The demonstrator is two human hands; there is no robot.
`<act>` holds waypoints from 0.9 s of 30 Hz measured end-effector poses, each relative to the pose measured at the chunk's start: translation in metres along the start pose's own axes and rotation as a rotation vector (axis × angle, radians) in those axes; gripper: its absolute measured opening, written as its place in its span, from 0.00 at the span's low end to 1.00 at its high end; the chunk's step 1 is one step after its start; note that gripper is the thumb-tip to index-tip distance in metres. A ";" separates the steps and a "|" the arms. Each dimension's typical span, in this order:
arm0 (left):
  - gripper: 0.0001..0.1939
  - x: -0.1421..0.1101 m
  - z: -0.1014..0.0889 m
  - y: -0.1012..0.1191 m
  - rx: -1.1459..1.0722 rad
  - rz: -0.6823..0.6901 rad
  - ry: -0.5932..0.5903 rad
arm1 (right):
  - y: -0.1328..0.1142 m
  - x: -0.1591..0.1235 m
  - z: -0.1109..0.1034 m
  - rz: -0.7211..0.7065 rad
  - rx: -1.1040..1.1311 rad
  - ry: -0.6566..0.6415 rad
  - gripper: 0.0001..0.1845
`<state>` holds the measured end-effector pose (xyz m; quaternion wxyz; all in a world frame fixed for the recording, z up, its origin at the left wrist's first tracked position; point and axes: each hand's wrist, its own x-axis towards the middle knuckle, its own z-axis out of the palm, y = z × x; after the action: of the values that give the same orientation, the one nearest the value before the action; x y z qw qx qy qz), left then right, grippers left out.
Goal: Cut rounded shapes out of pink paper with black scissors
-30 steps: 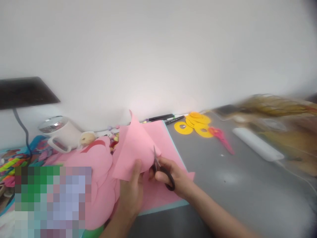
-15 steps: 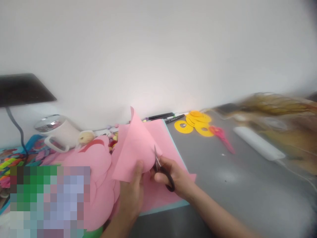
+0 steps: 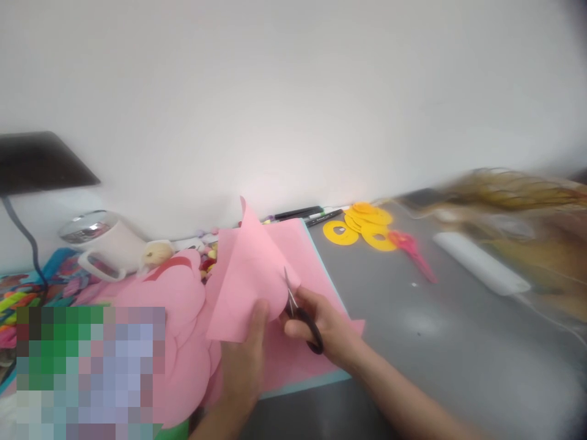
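Observation:
My left hand (image 3: pixel 245 360) grips a sheet of pink paper (image 3: pixel 250 275) near its lower edge, thumb on top and the other fingers hidden underneath. The sheet is raised and curls up to a point at the top. Black-handled scissors (image 3: pixel 305 324) are in my right hand (image 3: pixel 323 324), with fingers closed around the handles. The blades reach up into the pink sheet beside a curved cut edge. Beneath both hands, more pink sheets (image 3: pixel 316 275) lie stacked on a light blue sheet (image 3: pixel 316 384).
Pink rounded cutouts (image 3: pixel 178 311) pile up on the left, near a white mug (image 3: pixel 121 244). Yellow paper rings (image 3: pixel 342 233) and pink scissors (image 3: pixel 415 256) lie to the right on the grey table (image 3: pixel 389 336). Dark pens (image 3: pixel 298 212) rest by the wall; a white power strip (image 3: pixel 481 263) sits further right.
The left hand and the lower part of the pink sheet have dipped slightly. The scissors stay at nearly the same place in the paper; the view has shifted a little.

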<state>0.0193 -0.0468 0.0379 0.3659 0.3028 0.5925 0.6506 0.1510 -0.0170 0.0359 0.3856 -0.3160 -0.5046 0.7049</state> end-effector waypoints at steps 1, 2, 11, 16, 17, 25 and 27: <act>0.33 0.000 0.000 0.001 0.031 -0.001 0.014 | 0.000 0.000 0.000 0.001 -0.006 -0.002 0.27; 0.33 -0.001 0.000 0.001 0.053 -0.004 0.023 | 0.000 0.000 -0.001 0.005 -0.012 -0.002 0.27; 0.31 -0.001 0.002 0.001 -0.064 -0.023 0.007 | -0.002 0.000 0.000 0.016 -0.020 0.014 0.29; 0.33 0.000 0.000 -0.001 0.001 -0.035 0.015 | -0.003 0.000 0.000 0.011 -0.036 0.028 0.30; 0.33 0.001 0.000 -0.001 -0.001 -0.036 0.010 | -0.003 0.000 0.000 0.011 -0.041 0.030 0.30; 0.34 0.001 0.001 0.000 -0.002 -0.003 0.000 | 0.000 -0.001 -0.003 0.007 -0.064 0.043 0.29; 0.33 0.001 0.001 0.000 0.028 0.018 -0.001 | 0.000 0.000 -0.003 0.002 -0.056 0.045 0.28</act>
<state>0.0194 -0.0452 0.0385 0.3561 0.3138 0.5986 0.6453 0.1533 -0.0163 0.0352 0.3870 -0.3429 -0.5150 0.6837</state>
